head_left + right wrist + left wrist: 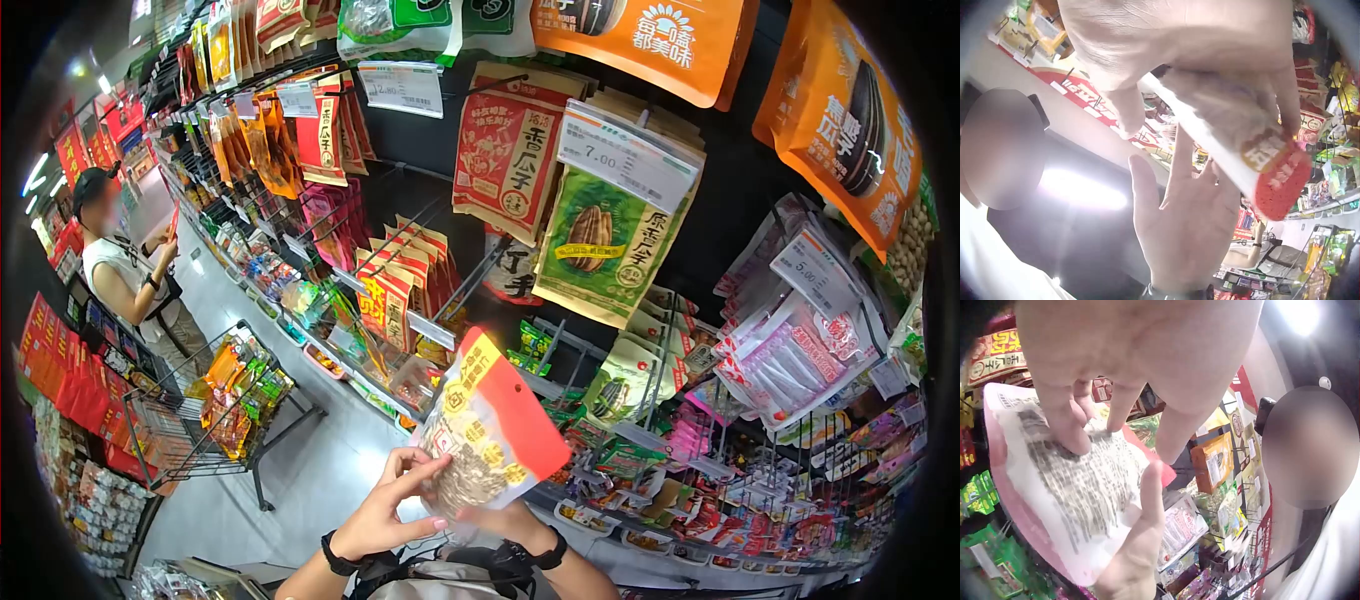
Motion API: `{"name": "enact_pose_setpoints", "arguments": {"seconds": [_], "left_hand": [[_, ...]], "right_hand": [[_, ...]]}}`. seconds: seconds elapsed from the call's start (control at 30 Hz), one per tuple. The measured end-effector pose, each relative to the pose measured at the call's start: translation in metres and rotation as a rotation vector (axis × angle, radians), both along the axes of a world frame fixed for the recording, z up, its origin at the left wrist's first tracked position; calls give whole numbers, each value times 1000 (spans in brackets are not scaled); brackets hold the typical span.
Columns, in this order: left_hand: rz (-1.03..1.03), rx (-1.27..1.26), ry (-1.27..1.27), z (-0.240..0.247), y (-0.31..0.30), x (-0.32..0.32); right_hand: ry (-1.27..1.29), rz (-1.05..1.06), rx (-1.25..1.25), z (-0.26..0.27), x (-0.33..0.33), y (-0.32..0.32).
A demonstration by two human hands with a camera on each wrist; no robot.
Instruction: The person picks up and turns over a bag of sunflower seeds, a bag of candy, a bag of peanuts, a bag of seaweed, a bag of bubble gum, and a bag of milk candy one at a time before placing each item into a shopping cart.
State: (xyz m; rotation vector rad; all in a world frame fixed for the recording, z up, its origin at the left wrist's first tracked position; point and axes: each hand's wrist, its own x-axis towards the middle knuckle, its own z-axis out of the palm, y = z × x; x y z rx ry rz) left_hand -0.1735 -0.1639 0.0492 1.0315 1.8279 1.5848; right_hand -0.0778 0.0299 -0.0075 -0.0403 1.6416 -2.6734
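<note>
A white-and-red bag of sunflower seeds [490,440] is tilted in front of my body in the head view, with striped seeds showing through its clear part. My right hand [510,522] holds it at its lower end, partly hidden behind the bag. In the right wrist view, the thumb and fingers of that right hand [1179,44] straddle the bag [1229,131]. My left hand [390,505] is at the bag's lower left, fingers against it and thumb apart. From the left wrist, fingertips of the left hand [1129,369] lie over the seed-filled face of the bag [1079,481].
Racks of hanging seed packets stand ahead, including a green packet [610,240] and a red packet [500,160] behind price tags. Pink-and-white packs [800,350] hang at right. A shopping cart [215,420] with snack bags stands left, near a person [125,265] in the aisle.
</note>
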Motion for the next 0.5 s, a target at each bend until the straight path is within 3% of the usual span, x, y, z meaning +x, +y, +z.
{"name": "enact_pose_setpoints", "arguments": {"seconds": [0.1,0.2,0.3,0.43,0.5], "left_hand": [[-8,27,-142,0,-7,-10],[136,157,-371,-9,-10,-18],[343,220,-149,-23,-11,-28],[406,147,37,-19,-8,-41],[275,96,-177,-18,-7,-43]], "right_hand": [[-58,-21,-58,7,-2,7],[-104,0,-59,9,-2,15],[-80,-63,-44,5,0,17],[-150,-78,-91,-19,7,16],[-113,-95,-121,-14,8,14]]}}
